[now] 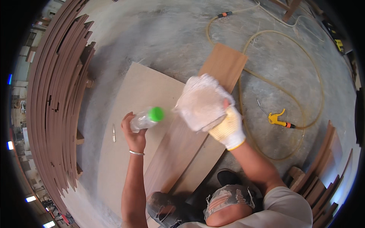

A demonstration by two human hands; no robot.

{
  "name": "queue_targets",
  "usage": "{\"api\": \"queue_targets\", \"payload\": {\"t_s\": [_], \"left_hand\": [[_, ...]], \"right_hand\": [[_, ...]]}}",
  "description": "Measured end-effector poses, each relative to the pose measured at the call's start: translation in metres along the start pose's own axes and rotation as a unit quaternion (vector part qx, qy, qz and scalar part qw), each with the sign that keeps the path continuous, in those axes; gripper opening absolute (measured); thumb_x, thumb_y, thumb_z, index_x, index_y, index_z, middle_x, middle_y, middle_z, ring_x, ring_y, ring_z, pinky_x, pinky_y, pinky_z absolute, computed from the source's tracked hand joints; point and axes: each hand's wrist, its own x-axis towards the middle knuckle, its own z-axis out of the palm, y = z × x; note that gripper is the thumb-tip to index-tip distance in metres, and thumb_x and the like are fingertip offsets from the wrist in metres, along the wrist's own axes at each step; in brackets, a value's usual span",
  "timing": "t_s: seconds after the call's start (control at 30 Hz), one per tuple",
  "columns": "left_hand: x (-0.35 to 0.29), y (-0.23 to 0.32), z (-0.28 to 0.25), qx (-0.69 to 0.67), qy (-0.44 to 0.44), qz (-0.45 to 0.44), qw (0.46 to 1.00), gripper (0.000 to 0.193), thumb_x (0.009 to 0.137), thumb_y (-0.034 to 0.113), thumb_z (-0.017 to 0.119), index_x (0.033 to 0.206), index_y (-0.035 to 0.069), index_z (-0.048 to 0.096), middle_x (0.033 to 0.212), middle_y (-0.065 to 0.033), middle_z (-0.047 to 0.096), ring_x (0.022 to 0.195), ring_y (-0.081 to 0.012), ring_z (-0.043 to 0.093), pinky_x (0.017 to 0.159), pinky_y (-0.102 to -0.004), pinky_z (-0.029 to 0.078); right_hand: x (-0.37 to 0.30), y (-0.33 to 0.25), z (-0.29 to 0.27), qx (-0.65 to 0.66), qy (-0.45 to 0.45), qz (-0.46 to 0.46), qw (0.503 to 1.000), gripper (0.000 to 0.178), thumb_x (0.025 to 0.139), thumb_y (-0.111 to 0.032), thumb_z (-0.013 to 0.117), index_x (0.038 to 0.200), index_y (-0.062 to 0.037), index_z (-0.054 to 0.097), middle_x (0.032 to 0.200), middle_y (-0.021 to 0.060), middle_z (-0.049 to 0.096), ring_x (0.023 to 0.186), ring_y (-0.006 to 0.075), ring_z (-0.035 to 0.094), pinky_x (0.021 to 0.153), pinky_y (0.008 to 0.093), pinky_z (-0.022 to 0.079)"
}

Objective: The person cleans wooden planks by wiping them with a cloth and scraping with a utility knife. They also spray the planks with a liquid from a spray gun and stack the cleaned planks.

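My left hand (134, 129) is bare, with a bangle at the wrist, and is closed round a clear plastic bottle (141, 121) with a green cap. The bottle is tilted, its cap toward the right. My right hand (227, 127) wears a white and yellow work glove and grips a whitish cloth (201, 100). The cloth is over a long brown wooden board (175, 152); whether it touches the wood I cannot tell. Beneath the board lies a large pale sheet (133, 87) on the floor. A small slim metal-looking tool (114, 133) rests on the sheet, left of my left hand.
A tall stack of brown boards (57, 95) stands along the left. To the right, a yellow air blow gun (276, 118) lies on the floor, joined to a looping hose (321, 87). More brown wood pieces (315, 182) stand at the lower right. My knees are close to the board's near end.
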Motion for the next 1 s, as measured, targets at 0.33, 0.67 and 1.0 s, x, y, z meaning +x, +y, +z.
{"api": "queue_targets", "payload": {"t_s": [0.33, 0.67, 1.0], "left_hand": [[-0.044, -0.028, 0.033, -0.137, -0.02, -0.278, 0.951, 0.083, 0.092, 0.022, 0.076, 0.155, -0.006, 0.029, 0.158, -0.0226, 0.035, 0.145, -0.0333, 0.036, 0.12, -0.0439, 0.03], [-0.136, 0.078, 0.082, 0.23, -0.203, -0.039, 0.951, 0.075, 0.098, 0.035, 0.046, 0.153, -0.012, 0.027, 0.163, -0.0328, 0.022, 0.153, -0.0489, 0.015, 0.124, -0.06, 0.005], [-0.132, 0.083, 0.085, 0.248, -0.205, -0.041, 0.946, 0.076, 0.097, 0.036, 0.041, 0.152, -0.014, 0.026, 0.161, -0.0351, 0.022, 0.152, -0.0508, 0.016, 0.124, -0.0617, 0.007]], "right_hand": [[0.004, -0.054, -0.009, -0.896, -0.178, -0.328, 0.24, 0.058, 0.091, -0.03, 0.068, 0.139, 0.0011, 0.057, 0.154, 0.019, 0.046, 0.149, 0.043, 0.031, 0.126, 0.0522, 0.019], [0.131, -0.172, 0.028, -0.922, 0.123, -0.291, 0.225, 0.052, 0.094, -0.029, 0.059, 0.141, -0.0077, 0.058, 0.151, 0.0205, 0.049, 0.145, 0.0407, 0.037, 0.121, 0.0429, 0.032], [0.151, -0.172, 0.018, -0.962, 0.102, -0.229, 0.113, 0.051, 0.095, -0.035, 0.061, 0.137, -0.008, 0.063, 0.159, 0.0122, 0.043, 0.148, 0.0344, 0.034, 0.122, 0.048, 0.025]]}}
